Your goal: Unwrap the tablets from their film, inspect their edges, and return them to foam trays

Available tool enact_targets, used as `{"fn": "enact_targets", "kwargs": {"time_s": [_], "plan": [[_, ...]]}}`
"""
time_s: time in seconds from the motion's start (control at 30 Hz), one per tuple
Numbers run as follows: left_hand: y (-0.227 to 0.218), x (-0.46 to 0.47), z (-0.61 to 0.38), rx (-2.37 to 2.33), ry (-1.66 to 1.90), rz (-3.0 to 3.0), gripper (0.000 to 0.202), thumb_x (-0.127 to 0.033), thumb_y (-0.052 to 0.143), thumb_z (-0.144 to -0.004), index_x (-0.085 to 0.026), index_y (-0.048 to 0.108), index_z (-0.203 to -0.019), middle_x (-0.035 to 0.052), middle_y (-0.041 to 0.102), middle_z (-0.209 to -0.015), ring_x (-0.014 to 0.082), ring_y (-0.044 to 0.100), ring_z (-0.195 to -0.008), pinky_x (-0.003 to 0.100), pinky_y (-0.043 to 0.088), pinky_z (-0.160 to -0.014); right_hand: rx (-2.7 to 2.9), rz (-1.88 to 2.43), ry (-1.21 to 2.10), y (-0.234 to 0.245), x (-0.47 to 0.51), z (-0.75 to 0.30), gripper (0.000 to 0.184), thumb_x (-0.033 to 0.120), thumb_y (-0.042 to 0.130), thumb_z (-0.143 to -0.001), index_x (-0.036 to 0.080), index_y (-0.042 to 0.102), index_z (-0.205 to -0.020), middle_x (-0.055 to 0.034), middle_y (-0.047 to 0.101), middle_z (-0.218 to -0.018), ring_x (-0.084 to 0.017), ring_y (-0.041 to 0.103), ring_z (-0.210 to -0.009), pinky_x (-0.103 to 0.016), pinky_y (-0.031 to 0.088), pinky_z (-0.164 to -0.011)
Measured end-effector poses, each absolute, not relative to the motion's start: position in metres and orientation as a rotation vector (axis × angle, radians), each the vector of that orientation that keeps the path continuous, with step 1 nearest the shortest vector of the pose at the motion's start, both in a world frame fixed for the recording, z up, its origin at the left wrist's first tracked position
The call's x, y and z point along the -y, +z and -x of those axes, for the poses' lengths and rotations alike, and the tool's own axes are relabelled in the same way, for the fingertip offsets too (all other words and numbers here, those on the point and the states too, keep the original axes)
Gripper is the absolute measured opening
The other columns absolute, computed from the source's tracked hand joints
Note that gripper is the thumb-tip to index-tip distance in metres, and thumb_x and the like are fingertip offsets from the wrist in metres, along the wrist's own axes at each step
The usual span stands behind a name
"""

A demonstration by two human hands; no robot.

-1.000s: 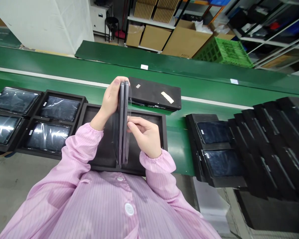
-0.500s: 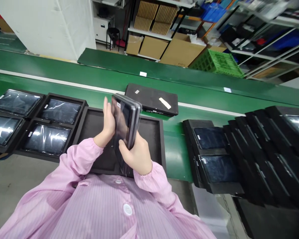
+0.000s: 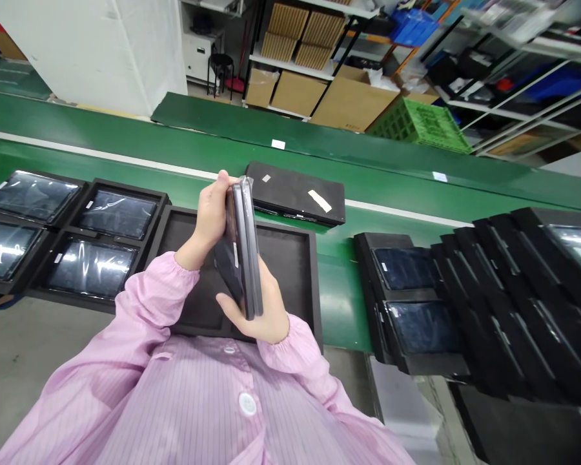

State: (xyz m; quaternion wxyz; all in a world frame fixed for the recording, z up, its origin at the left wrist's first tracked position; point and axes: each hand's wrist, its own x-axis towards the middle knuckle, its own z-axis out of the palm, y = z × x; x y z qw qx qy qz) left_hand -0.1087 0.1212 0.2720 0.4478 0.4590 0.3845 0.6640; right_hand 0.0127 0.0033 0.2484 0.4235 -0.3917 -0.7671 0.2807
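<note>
A small stack of dark tablets (image 3: 244, 252), wrapped at least partly in clear film, stands on edge between my hands above a black foam tray (image 3: 312, 284). My right hand (image 3: 268, 313) supports the lower right side, its thumb across the bottom edge. At the upper left, my left hand (image 3: 210, 216) grips the far end, with some fingers hidden behind the stack. A white label shows on the left-hand face. Inside the tray, the dark bottom and part of a divider are visible.
Trays with film-covered tablets (image 3: 119, 216) lie to the left on the green bench (image 3: 341, 278). Behind the tray sits a closed black foam case (image 3: 295, 190). Leaning stacks of loaded black trays (image 3: 494, 297) stand at the right. Shelves and a green crate (image 3: 421, 123) are beyond.
The tablet stack has turned more edge-on and tilted. My left hand has gone from flat beside it to gripping its upper end, while my right hand has shifted slightly lower.
</note>
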Motion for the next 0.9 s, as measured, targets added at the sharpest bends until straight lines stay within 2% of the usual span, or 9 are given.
{"fn": "enact_targets", "kwargs": {"time_s": [0.1, 0.2, 0.27, 0.33, 0.5, 0.9], "plan": [[0.267, -0.126, 0.108, -0.94, 1.651, -1.126, 0.058, -0.066, 0.05, -0.087, -0.019, 0.063, -0.057, -0.0007, 0.057, -0.051, 0.0115, 0.056, -0.052, 0.027, 0.044, -0.054, 1.801, 0.902, 0.843, 0.256, -0.001, -0.021, 0.083, 0.049, 0.068, -0.081, 0.019, 0.035, -0.151, -0.0157, 0.043, -0.154, -0.036, 0.046, -0.14, -0.056, 0.042, -0.114], [0.266, -0.127, 0.106, -0.948, 1.644, -1.111, 0.057, -0.062, 0.051, -0.089, -0.019, 0.063, -0.054, -0.0006, 0.056, -0.05, 0.0115, 0.057, -0.051, 0.027, 0.045, -0.055, 1.644, 0.9, 1.055, 0.262, 0.004, -0.029, 0.079, 0.065, 0.056, -0.087, 0.021, 0.04, -0.151, -0.0131, 0.048, -0.152, -0.035, 0.051, -0.137, -0.05, 0.056, -0.1], [0.267, -0.127, 0.105, -0.955, 1.626, -1.11, 0.057, -0.06, 0.05, -0.091, -0.018, 0.062, -0.053, -0.0005, 0.056, -0.049, 0.011, 0.057, -0.051, 0.026, 0.044, -0.055, 1.552, 0.918, 1.117, 0.266, 0.006, -0.031, 0.063, 0.059, 0.05, -0.093, 0.023, 0.05, -0.145, -0.0112, 0.056, -0.145, -0.032, 0.056, -0.132, -0.043, 0.063, -0.088], [0.269, -0.125, 0.104, -0.949, 1.602, -1.122, 0.057, -0.058, 0.05, -0.092, -0.019, 0.063, -0.052, -0.0004, 0.056, -0.049, 0.0105, 0.055, -0.051, 0.027, 0.044, -0.056, 1.5, 0.946, 1.116, 0.269, 0.008, -0.03, 0.05, 0.049, 0.052, -0.095, 0.025, 0.057, -0.139, -0.01, 0.062, -0.139, -0.03, 0.06, -0.127, -0.039, 0.065, -0.082], [0.269, -0.123, 0.104, -0.91, 1.575, -1.199, 0.057, -0.061, 0.049, -0.091, -0.02, 0.067, -0.055, -0.0008, 0.059, -0.051, 0.0092, 0.052, -0.051, 0.025, 0.043, -0.055, 1.482, 0.983, 1.105, 0.273, 0.011, -0.025, 0.047, 0.034, 0.06, -0.091, 0.025, 0.059, -0.137, -0.0102, 0.064, -0.136, -0.03, 0.065, -0.121, -0.036, 0.067, -0.075], [0.275, -0.122, 0.107, -1.005, 1.57, -1.1, 0.053, -0.06, 0.051, -0.091, -0.02, 0.07, -0.063, 0.0001, 0.063, -0.05, 0.0132, 0.064, -0.055, 0.027, 0.05, -0.057, 1.664, 0.995, 0.872, 0.275, 0.008, -0.027, 0.042, 0.023, 0.049, -0.096, 0.026, 0.06, -0.136, -0.0057, 0.066, -0.135, -0.025, 0.063, -0.124, -0.042, 0.057, -0.103]]}}
